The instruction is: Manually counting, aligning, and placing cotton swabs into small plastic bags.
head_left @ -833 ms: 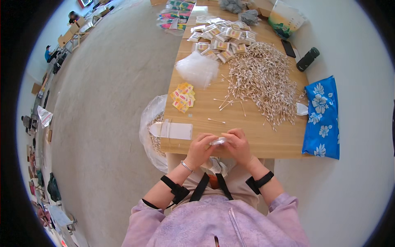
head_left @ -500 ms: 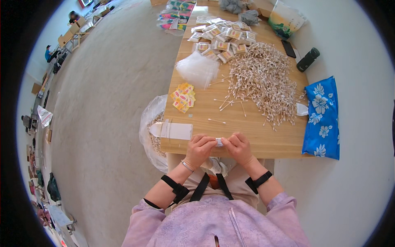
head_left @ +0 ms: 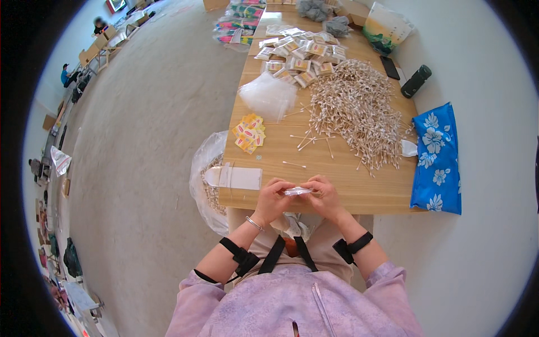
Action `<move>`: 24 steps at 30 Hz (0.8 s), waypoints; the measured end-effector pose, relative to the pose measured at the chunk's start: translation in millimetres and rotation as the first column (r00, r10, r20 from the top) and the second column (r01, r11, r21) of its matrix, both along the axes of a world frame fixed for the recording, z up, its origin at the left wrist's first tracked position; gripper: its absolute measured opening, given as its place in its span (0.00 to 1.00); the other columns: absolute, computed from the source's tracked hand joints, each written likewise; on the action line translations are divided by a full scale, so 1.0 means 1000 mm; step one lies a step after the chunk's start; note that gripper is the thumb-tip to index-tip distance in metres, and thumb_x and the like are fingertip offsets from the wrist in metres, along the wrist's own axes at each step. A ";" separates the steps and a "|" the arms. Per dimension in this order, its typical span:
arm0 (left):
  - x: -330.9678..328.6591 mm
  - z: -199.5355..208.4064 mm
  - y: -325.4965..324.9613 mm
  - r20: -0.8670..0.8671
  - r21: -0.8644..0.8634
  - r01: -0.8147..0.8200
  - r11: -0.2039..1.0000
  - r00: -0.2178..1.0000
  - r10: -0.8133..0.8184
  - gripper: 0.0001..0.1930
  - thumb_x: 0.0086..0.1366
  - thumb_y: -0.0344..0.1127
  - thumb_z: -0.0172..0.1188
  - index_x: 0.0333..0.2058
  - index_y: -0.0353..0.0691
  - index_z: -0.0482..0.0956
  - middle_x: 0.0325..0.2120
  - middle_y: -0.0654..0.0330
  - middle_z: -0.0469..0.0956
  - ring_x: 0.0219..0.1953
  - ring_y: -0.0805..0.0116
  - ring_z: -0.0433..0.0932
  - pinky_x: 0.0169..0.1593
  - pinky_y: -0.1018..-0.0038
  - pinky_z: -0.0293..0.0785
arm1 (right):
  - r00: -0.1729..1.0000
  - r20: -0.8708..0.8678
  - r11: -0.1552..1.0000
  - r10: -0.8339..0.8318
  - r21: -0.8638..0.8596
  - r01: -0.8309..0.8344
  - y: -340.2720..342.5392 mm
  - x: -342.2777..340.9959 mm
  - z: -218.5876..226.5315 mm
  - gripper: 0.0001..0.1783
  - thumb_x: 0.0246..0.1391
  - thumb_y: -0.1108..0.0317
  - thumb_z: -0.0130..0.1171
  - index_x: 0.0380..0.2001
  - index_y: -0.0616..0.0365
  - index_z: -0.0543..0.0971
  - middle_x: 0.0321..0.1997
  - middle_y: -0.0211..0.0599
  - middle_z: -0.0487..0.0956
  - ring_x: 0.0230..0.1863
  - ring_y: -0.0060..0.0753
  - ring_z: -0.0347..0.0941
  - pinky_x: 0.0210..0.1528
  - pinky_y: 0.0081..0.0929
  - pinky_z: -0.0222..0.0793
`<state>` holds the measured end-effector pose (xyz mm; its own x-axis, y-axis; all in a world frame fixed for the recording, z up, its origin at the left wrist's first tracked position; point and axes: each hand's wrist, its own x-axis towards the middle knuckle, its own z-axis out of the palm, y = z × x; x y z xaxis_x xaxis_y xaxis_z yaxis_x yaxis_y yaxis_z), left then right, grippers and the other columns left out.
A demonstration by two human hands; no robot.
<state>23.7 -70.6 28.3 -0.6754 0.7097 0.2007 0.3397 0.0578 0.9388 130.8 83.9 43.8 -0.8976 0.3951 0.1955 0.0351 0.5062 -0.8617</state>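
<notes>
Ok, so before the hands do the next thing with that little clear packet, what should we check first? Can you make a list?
1. Both hands on the packet: left hand and right hand each pinch an end of the small clear packet. Ok.
2. Packet over the table, not past its near edge. Ok.
3. Packet filled and closed: too small to see. Cannot tell.
4. More swabs within reach: the big pile of cotton swabs lies ahead, with loose ones nearer. Ok.
5. Empty bags ready: a heap of clear bags sits ahead to the left. Ok.
6. Colourful paper cards on hand, lying left of the loose swabs. Ok.
</notes>
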 end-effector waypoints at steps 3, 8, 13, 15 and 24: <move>-0.001 -0.007 0.001 0.155 0.037 0.013 0.999 0.988 -0.019 0.07 0.56 0.26 0.63 0.35 0.35 0.80 0.33 0.62 0.76 0.33 0.76 0.74 0.37 0.80 0.71 | 0.998 0.060 0.993 0.020 -0.114 -0.013 0.001 -0.002 0.000 0.08 0.45 0.69 0.64 0.30 0.59 0.81 0.31 0.37 0.75 0.38 0.37 0.71 0.41 0.29 0.68; -0.003 -0.015 0.005 0.267 0.038 -0.039 0.999 0.963 0.027 0.06 0.57 0.31 0.63 0.28 0.35 0.79 0.27 0.62 0.74 0.27 0.77 0.71 0.31 0.80 0.67 | 0.996 0.077 0.955 0.034 -0.298 -0.009 0.002 -0.008 -0.013 0.07 0.49 0.68 0.61 0.25 0.61 0.78 0.29 0.36 0.75 0.36 0.35 0.70 0.41 0.28 0.65; -0.002 -0.020 0.004 0.235 -0.013 -0.032 0.999 0.971 0.034 0.04 0.61 0.29 0.61 0.31 0.35 0.78 0.31 0.65 0.75 0.32 0.79 0.73 0.36 0.83 0.70 | 0.999 -0.019 0.979 0.031 -0.199 -0.034 0.004 -0.009 -0.019 0.07 0.49 0.69 0.61 0.24 0.61 0.77 0.30 0.36 0.74 0.37 0.34 0.70 0.42 0.29 0.65; 0.000 -0.016 0.004 0.215 -0.029 -0.024 0.999 0.976 0.030 0.04 0.60 0.29 0.62 0.32 0.35 0.78 0.32 0.65 0.75 0.33 0.79 0.73 0.37 0.82 0.71 | 0.998 -0.061 0.992 0.029 -0.125 -0.036 0.004 -0.008 -0.017 0.06 0.48 0.69 0.62 0.25 0.61 0.77 0.30 0.36 0.74 0.37 0.34 0.71 0.42 0.29 0.66; -0.003 -0.016 -0.004 0.191 0.111 -0.075 0.991 0.980 0.052 0.08 0.58 0.26 0.63 0.37 0.35 0.77 0.36 0.61 0.78 0.37 0.76 0.75 0.41 0.80 0.74 | 0.996 -0.090 1.000 -0.004 -0.025 0.002 0.002 -0.010 0.007 0.07 0.44 0.73 0.65 0.27 0.60 0.78 0.32 0.39 0.75 0.36 0.40 0.72 0.39 0.30 0.68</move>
